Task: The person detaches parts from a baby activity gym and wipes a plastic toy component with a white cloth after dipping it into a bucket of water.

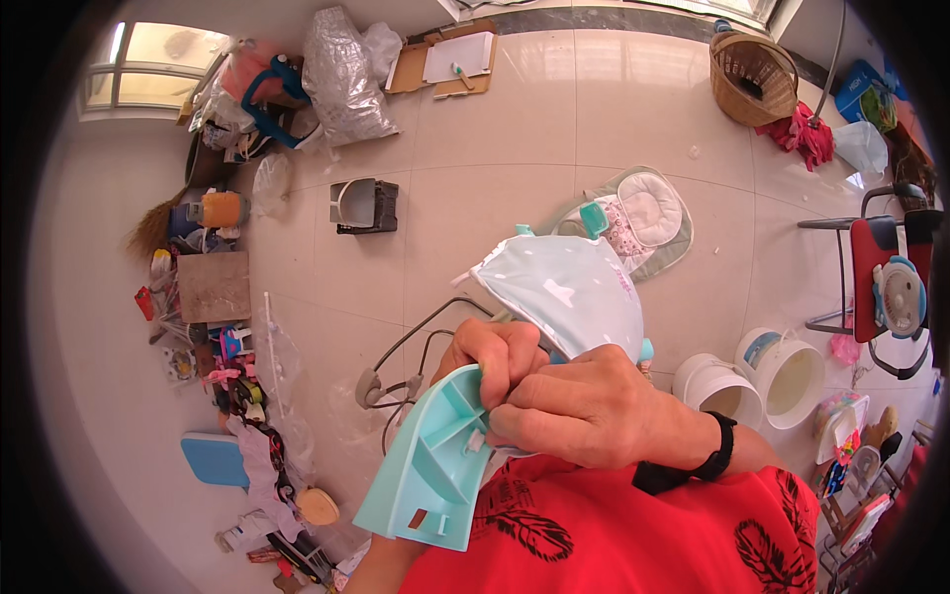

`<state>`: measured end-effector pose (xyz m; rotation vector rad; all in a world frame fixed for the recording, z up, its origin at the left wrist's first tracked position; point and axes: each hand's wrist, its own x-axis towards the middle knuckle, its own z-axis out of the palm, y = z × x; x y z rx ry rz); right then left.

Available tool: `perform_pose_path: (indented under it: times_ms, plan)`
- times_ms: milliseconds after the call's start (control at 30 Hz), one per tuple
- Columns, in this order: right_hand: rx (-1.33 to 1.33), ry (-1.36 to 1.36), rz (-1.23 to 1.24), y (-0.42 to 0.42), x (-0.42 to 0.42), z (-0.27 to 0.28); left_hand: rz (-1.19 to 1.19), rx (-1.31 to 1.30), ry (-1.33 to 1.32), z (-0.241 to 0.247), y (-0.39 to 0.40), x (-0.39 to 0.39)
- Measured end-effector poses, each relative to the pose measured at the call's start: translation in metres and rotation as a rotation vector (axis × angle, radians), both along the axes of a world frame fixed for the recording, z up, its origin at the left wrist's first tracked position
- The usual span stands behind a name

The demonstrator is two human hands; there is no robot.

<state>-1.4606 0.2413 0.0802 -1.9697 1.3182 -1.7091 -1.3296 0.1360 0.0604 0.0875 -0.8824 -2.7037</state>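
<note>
A turquoise molded plastic shell (438, 460), hollow with inner ribs, is held up close in front of my red shirt. My left hand (496, 356) grips its upper edge, with the left forearm partly hidden behind it. My right hand (571, 408), with a black band on the wrist, pinches the shell's right edge beside the left fingers. What lies between the fingertips is hidden. A small white piece (475, 442) shows inside the shell near my right fingers. Just beyond both hands is a pale fabric canopy (571, 286) with white piping, and grey metal tubing (423, 323) stands to its left.
A padded baby seat (646, 211) lies on the tiled floor behind the canopy. Two white buckets (787, 379) stand at right, near a red chair (872, 275) holding a small fan (902, 297). A black crate (382, 208) sits ahead left. Household clutter lines the left wall.
</note>
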Motion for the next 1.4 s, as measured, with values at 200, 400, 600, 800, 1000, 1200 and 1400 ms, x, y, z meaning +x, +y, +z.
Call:
perform_pose_path:
  times_ms: [200,400,600,800,1000,1200,1400]
  plan:
    - [-0.032,0.026,-0.028,-0.004,-0.001,-0.004,0.039,-0.014,-0.115,0.002,0.001,-0.002]
    - [-0.035,0.026,0.02,-0.006,0.0,-0.009,0.073,0.026,-0.153,0.001,0.004,-0.002]
    - [0.224,-0.429,0.199,0.009,-0.005,-0.01,0.003,0.058,0.129,-0.006,-0.014,0.007]
    - [0.426,-0.237,0.079,0.03,-0.006,-0.034,-0.075,-0.176,-0.011,0.024,-0.024,0.013]
    - [0.484,0.048,0.141,0.037,-0.015,-0.012,0.017,-0.257,0.0,0.033,-0.031,0.024]
    - [0.577,0.292,0.026,0.053,-0.01,-0.017,0.016,-0.374,0.115,0.043,-0.04,0.025]
    - [0.621,0.258,-0.132,0.06,-0.015,-0.048,0.112,-0.453,0.179,0.041,-0.059,0.043]
